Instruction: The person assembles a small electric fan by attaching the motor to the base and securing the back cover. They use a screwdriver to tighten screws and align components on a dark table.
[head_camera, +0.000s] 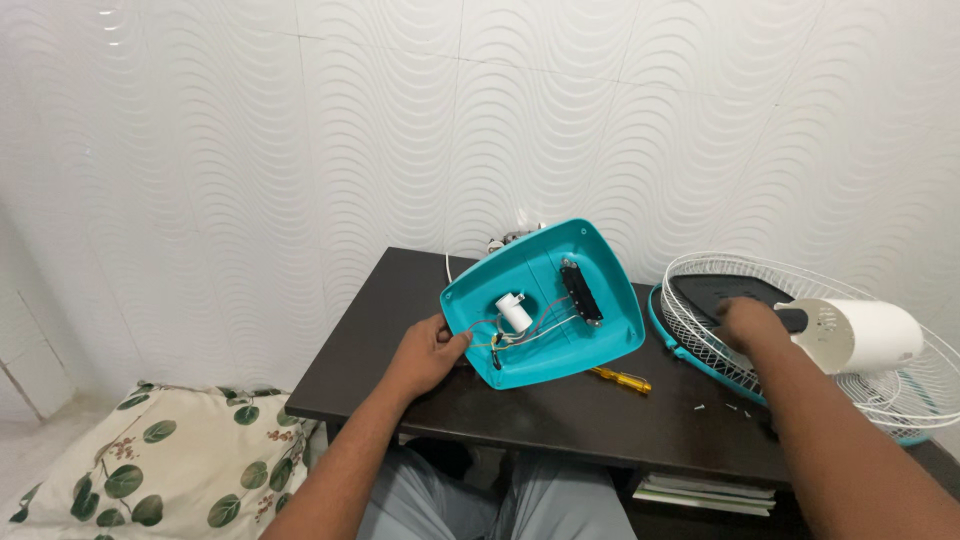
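Left hand (432, 352) pinches the rim of the teal base (545, 305), tipped up with its wiring showing, while the right hand (748, 325) curls around the fan motor (860, 335) on the grille (720, 300). Looks mid-teardown, so I'd guess the screwdriver (620, 378) between the hands comes next. The grille's far edge is cut off, and the wire ends are too small to make out.

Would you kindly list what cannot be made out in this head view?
- Right hand: blurred, grip on the black part unclear.
- Fan grille: right side cut off by the frame edge.
- Screws on the table: too small to count.
- Teal base: its underside is hidden.
- Left hand: fingertips hidden behind the base rim.
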